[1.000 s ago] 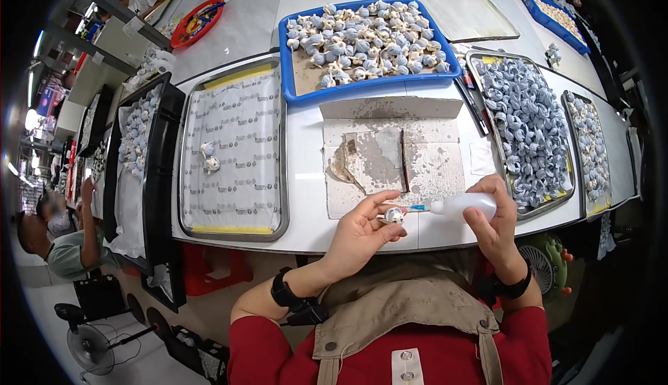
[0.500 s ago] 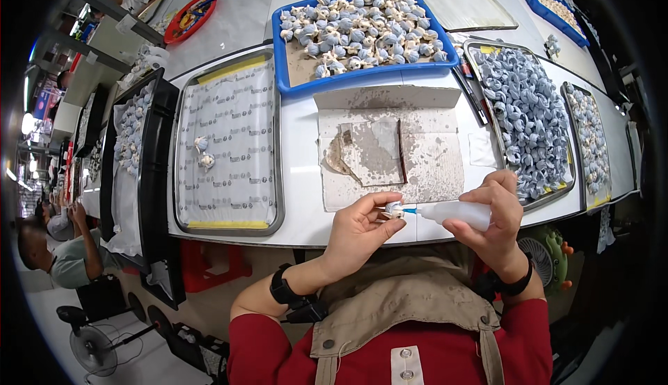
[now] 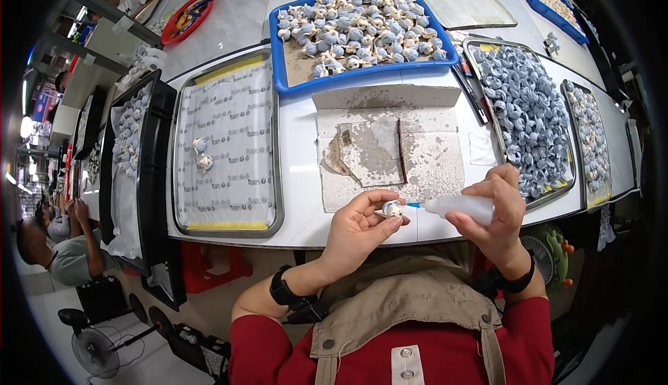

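Note:
My left hand (image 3: 353, 230) pinches a small cream-and-blue figurine (image 3: 392, 209) between thumb and fingers, just past the table's near edge. My right hand (image 3: 502, 219) is wrapped round a translucent white squeeze bottle (image 3: 462, 208). The bottle lies nearly level, its thin blue nozzle pointing left at the figurine's upper right side; whether the tip touches cannot be made out. Beyond my hands lies a stained cardboard sheet (image 3: 435, 155). Two similar figurines (image 3: 202, 154) rest on the paper-lined metal tray (image 3: 226, 197) to the left.
A blue tray (image 3: 280, 82) full of figurines stands beyond the cardboard. On the right, a metal tray (image 3: 554, 197) holds many grey-blue curled pieces. A black crate (image 3: 154, 145) is at the left. Pens (image 3: 470, 96) lie by the right tray. A green fan (image 3: 553, 253) sits below the table's right edge.
The figurine has turned in my left fingers, showing more of its painted front. My right hand and the bottle have shifted slightly right, the bottle tilting a little.

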`<control>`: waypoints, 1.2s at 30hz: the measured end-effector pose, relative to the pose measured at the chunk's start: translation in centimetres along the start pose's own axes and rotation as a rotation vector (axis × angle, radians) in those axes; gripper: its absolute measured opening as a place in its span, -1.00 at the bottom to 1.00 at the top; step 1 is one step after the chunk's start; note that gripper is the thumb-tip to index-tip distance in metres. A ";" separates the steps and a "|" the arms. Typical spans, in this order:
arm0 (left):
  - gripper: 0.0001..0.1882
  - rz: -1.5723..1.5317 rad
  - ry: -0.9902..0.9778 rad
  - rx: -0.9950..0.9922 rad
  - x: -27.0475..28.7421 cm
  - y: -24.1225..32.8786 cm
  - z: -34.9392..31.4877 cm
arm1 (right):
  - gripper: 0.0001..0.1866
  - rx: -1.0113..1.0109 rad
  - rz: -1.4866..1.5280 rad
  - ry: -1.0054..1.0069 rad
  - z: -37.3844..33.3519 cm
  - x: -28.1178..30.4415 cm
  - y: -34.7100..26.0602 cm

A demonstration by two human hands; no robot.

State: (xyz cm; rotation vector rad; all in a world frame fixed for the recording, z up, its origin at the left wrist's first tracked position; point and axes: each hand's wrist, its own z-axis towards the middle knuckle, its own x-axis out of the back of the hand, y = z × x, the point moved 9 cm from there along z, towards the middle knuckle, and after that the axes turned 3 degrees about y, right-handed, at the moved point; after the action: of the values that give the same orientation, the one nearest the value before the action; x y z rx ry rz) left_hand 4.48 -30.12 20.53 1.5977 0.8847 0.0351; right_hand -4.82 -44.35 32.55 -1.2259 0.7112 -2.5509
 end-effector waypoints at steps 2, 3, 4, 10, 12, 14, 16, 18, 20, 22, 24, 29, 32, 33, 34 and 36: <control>-0.63 -0.012 0.002 0.008 0.0 0.1 -0.1 | -0.67 0.012 -0.005 -0.012 0.2 -0.3 -0.2; -0.63 -0.017 0.005 0.011 0.1 0.1 -0.1 | -0.67 0.007 -0.004 -0.019 0.2 -0.4 -0.1; -0.63 -0.023 0.008 0.014 0.1 0.1 -0.1 | -0.67 0.002 -0.003 -0.026 0.1 -0.5 0.0; -0.64 -0.108 0.047 0.063 1.3 -0.5 0.5 | -0.73 -0.176 0.067 0.026 -0.3 -1.6 3.2; -0.65 -0.121 0.031 0.016 1.4 0.0 0.6 | -0.77 -0.374 0.125 0.030 -0.8 -3.4 5.9; -0.65 -0.132 -0.004 -0.003 0.9 0.4 0.9 | -0.78 -0.581 0.259 -0.009 -1.5 -5.3 8.5; -0.64 -0.137 -0.009 -0.017 1.0 0.8 0.9 | -0.80 -0.483 0.144 -0.023 -0.8 -5.2 8.8; -0.64 -0.131 -0.026 -0.032 1.1 0.7 1.3 | -0.82 -0.249 -0.073 0.030 0.3 -2.9 8.2; -0.64 -0.103 -0.022 -0.049 1.3 0.8 1.2 | -0.86 -0.154 -0.512 0.056 2.0 -0.3 9.3; -0.64 -0.081 -0.037 -0.052 0.7 1.0 1.4 | -0.84 -0.141 -0.677 0.100 3.5 1.9 11.1; -0.64 -0.071 -0.058 -0.047 0.0 1.1 1.6 | -0.84 -0.157 -0.757 0.084 4.5 2.5 13.0; -0.63 -0.071 -0.131 0.025 -1.7 0.7 1.9 | -0.88 -0.136 -0.712 0.011 4.6 2.4 14.4; -0.60 -0.124 -0.144 0.120 -1.8 -0.2 2.1 | -0.87 -0.254 -0.242 -0.035 4.2 1.3 11.2; -0.57 -0.155 -0.150 0.171 -1.9 -0.7 2.1 | -0.82 -0.225 -0.098 -0.077 4.0 0.7 8.9; -0.57 -0.159 -0.152 0.209 -2.0 -1.1 2.0 | -0.77 -0.198 0.044 -0.117 3.6 -0.1 7.2; -0.56 -0.167 -0.164 0.286 -2.5 -1.6 1.8 | -0.70 -0.109 0.317 -0.232 2.3 -2.2 4.8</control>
State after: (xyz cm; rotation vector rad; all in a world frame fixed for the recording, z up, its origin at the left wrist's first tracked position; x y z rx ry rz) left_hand 2.73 -33.08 19.81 1.7551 0.9214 -0.3497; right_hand -1.64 -48.37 29.83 -1.2974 0.9175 -2.1009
